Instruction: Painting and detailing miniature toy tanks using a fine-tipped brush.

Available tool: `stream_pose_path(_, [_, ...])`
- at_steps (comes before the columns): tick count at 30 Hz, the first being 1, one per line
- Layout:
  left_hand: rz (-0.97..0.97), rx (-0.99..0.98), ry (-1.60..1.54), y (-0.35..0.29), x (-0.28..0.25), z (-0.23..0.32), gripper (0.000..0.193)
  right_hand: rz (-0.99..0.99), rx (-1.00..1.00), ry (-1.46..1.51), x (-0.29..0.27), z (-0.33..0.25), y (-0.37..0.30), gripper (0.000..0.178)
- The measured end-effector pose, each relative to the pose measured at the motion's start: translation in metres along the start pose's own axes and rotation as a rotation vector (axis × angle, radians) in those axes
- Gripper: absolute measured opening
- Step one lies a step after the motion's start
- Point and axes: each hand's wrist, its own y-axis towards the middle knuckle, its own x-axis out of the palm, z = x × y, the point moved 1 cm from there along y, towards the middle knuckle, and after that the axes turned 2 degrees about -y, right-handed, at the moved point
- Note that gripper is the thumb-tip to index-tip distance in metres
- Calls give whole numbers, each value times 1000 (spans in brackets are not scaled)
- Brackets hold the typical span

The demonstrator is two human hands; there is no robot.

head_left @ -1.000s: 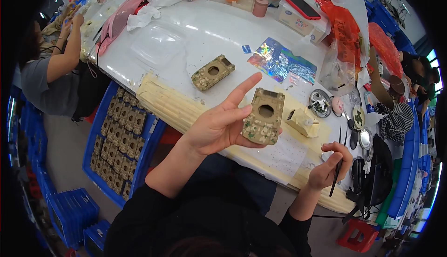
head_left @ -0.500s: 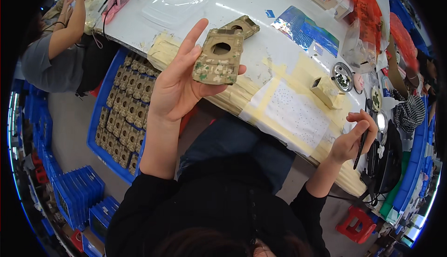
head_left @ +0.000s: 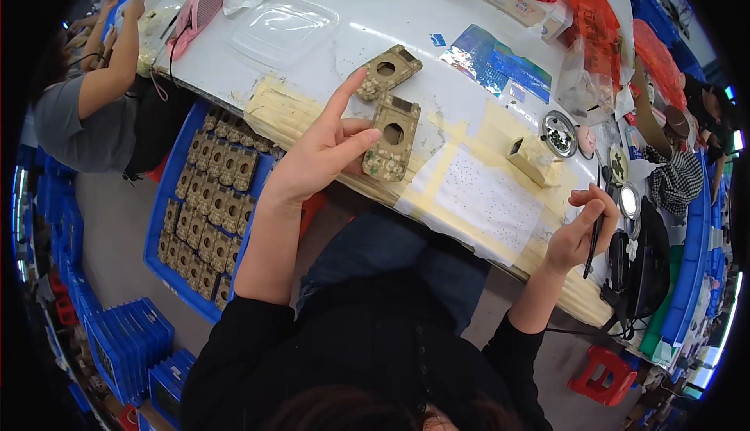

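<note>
White counter (head_left: pixel 375 21), one camouflage model hull (head_left: pixel 393 155) held.
Left hand (head_left: pixel 324 148) pinches it, forefinger extended; right hand (head_left: pixel 576 237) curls around black tool (head_left: pixel 592 256). Hull seems light, stiff; sides suit gripping.

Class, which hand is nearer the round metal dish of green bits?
Right. The right hand is on the person's side of the dish; the left hand is farther, to its left.

A glossy white worktop (head_left: pixel 371 11) carries a camouflaged, round-holed plastic hull (head_left: pixel 388 80), a clear rectangular plastic lid (head_left: pixel 285 29) and a shiny blue iridescent sheet (head_left: pixel 494 55).
</note>
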Motion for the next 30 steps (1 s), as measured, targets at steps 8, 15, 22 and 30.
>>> stream_pose_path(8, [299,275,462,14,9,-17,70,-8,16,-28,1,1,-2,23])
stream_pose_path(15, [604,498,328,-16,-15,-21,27,8,20,-68,2,0,-1,23])
stream_pose_path(22, [600,456,656,-84,-54,-105,11,32,-5,-104,2,2,-2,24])
stream_pose_path(30, [288,-143,1156,-61,-97,-221,30,36,-1,-108,0,5,-3,23])
